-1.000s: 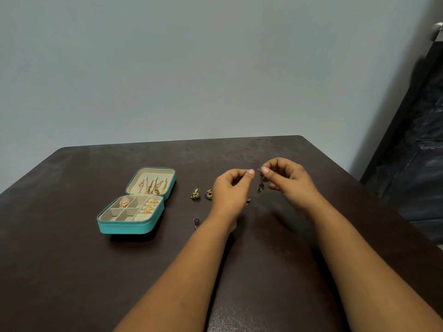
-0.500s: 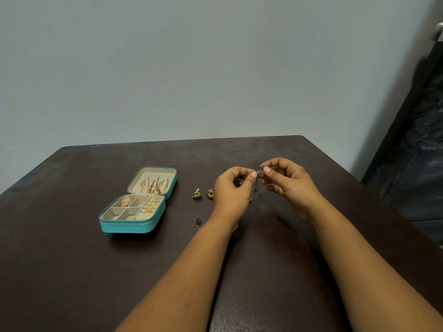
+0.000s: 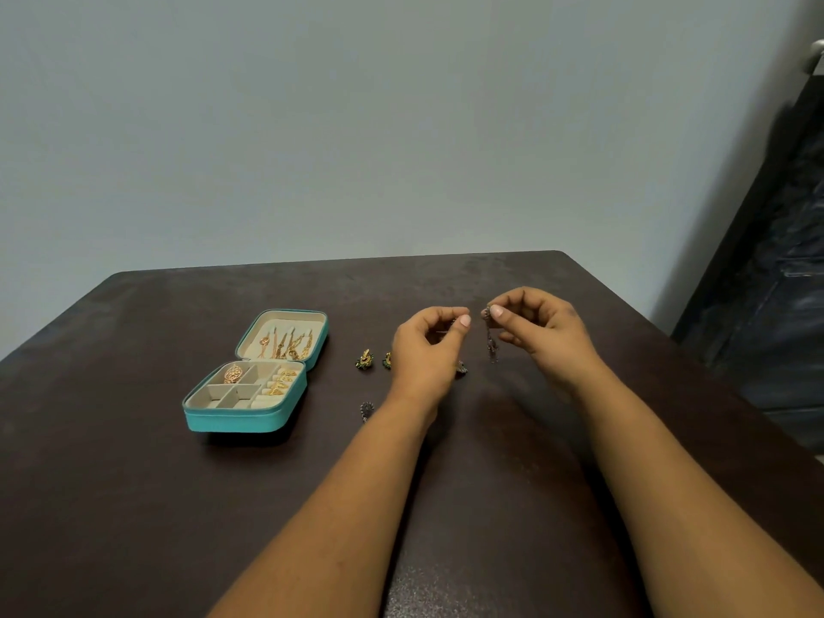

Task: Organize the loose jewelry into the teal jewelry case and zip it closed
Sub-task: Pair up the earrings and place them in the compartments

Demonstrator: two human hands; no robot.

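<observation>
Jewelry is split between the case (image 3: pixel 249 394) and the surface (image 3: pixel 133 506). The case lies lid-open toward the left edge, gold pieces already in its lid and in some compartments; other compartments look bare.

What has changed: half a second ago the two hands met over one dark dangling earring (image 3: pixel 491 345); now they have drawn apart. The right hand (image 3: pixel 541 334) pinches the earring's top between thumb and forefinger, so it hangs free above the surface, toward the far right corner. The left hand (image 3: pixel 428 350) has its thumb and forefinger tips pressed together; whether they hold a small part, such as a back, is too small to tell.

Loose pieces remain mid-surface: two green-gold studs (image 3: pixel 364 359) just left of the left hand, a dark piece (image 3: pixel 366 410) beside the left wrist, and another (image 3: pixel 461 368) peeking out under that hand.

My reading: the earring is now free to carry to the case, yet several pieces wait, so zipping is some way off.
</observation>
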